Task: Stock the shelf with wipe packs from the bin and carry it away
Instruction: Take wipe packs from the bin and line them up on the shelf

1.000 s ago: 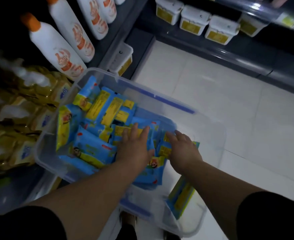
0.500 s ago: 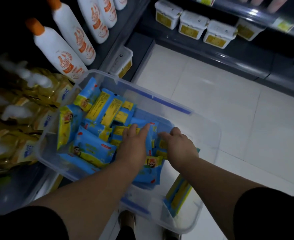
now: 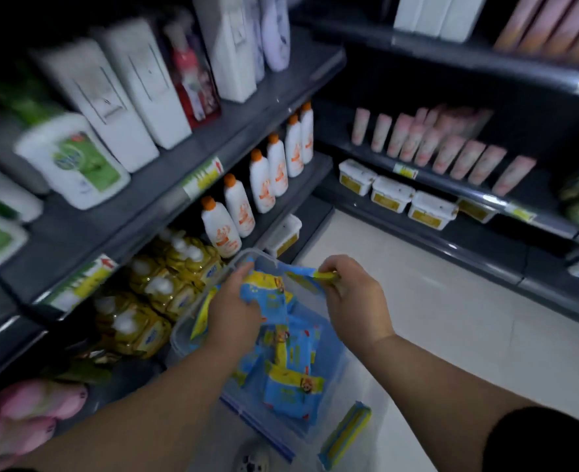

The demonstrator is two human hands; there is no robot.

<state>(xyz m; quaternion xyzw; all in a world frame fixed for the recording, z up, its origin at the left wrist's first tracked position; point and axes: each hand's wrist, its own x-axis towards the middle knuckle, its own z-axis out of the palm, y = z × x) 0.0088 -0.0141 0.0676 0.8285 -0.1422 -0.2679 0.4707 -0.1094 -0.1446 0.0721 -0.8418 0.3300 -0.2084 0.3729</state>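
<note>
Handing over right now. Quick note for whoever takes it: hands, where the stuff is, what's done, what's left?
Left hand: grip on a bunch of blue wipe packs, held above the bin.
Right hand: pinches a yellow-edged pack.
The bin is clear plastic, beside the left shelving. It has many loose packs inside and one upright pack at its near right corner.
Done: packs picked up. None visible on a shelf in this view.
Left: place the held packs, stock the rest, carry the bin away. The target shelf slot can't be told from here.
</note>
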